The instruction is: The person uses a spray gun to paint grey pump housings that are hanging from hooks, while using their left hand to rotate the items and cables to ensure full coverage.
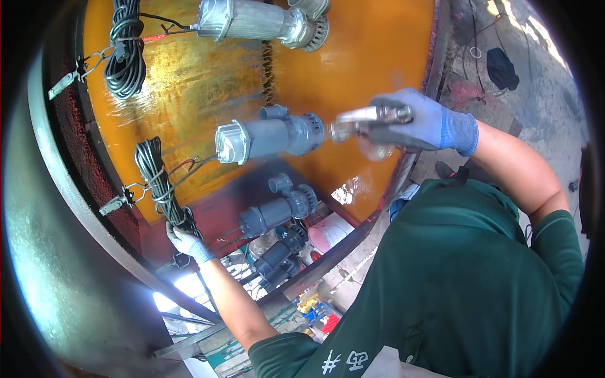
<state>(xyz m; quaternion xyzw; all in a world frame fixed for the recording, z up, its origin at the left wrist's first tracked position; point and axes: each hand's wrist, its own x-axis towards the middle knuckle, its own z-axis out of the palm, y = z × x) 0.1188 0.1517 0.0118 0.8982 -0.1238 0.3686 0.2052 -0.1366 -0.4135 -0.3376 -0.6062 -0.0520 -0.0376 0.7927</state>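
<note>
My gloved right hand (422, 120) is closed around a metal spray gun (372, 116), somewhat blurred, whose nozzle faces the near end of a submersible pump (268, 140). That pump hangs sideways on its cable; its body is grey and its far-left cap shiny silver. My gloved left hand (187, 242) grips the bottom of a bundled black cable (155, 176) belonging to this pump. A hook and clip (120, 199) hold the bundle at the left. Faint haze hangs below the pump.
A silver pump (252, 22) with its cable coil (126, 63) hangs above. Below hangs a dark grey pump (271, 214), with several more beyond. An orange-stained panel (359, 57) stands behind. A pink-white bucket (331, 232) sits lower down; a curved metal rail (69, 170) runs at left.
</note>
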